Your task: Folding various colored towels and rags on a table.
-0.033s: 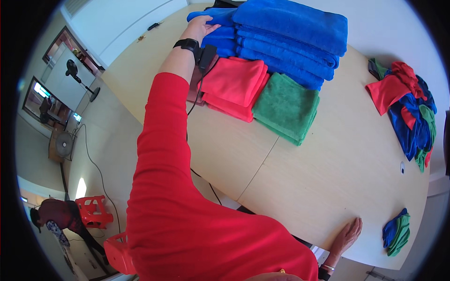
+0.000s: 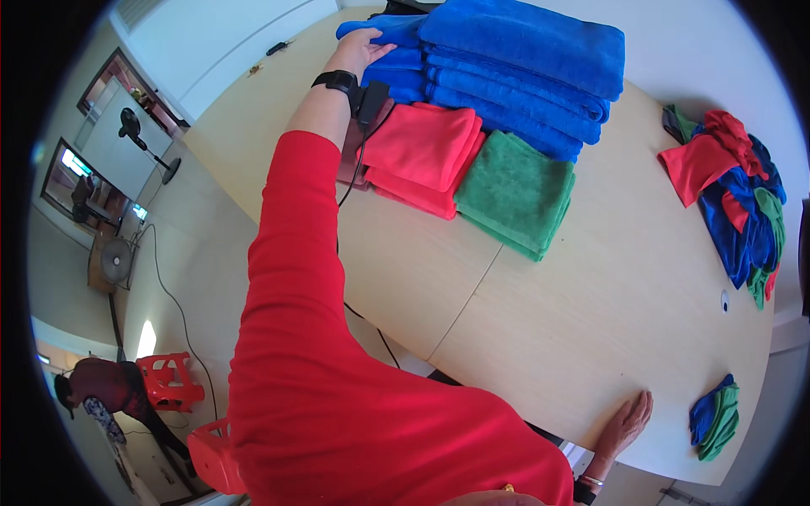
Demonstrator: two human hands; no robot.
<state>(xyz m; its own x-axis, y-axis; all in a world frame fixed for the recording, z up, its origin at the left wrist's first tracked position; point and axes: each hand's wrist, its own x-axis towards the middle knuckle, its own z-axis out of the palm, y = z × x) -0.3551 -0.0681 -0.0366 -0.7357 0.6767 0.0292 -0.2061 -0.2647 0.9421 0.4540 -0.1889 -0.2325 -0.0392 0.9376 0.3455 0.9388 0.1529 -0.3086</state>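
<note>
My left hand (image 2: pixel 359 49) reaches far across the pale wooden table (image 2: pixel 548 329) and lies on the left end of a tall stack of folded blue towels (image 2: pixel 523 59), fingers spread over the cloth. A black band with a small device (image 2: pixel 346 83) sits on that wrist, and a dark cable hangs from it. Next to the blue stack lie folded red towels (image 2: pixel 422 156) and folded green towels (image 2: pixel 516 194). My right hand (image 2: pixel 624 426) rests flat on the near table edge, holding nothing.
A loose heap of red, blue and green cloths (image 2: pixel 742 198) lies at the table's right end, and a small blue and green bundle (image 2: pixel 715 417) sits near the right corner. Off to the left are standing fans (image 2: pixel 131 126), a red stool (image 2: pixel 173 379) and another person (image 2: pixel 93 392).
</note>
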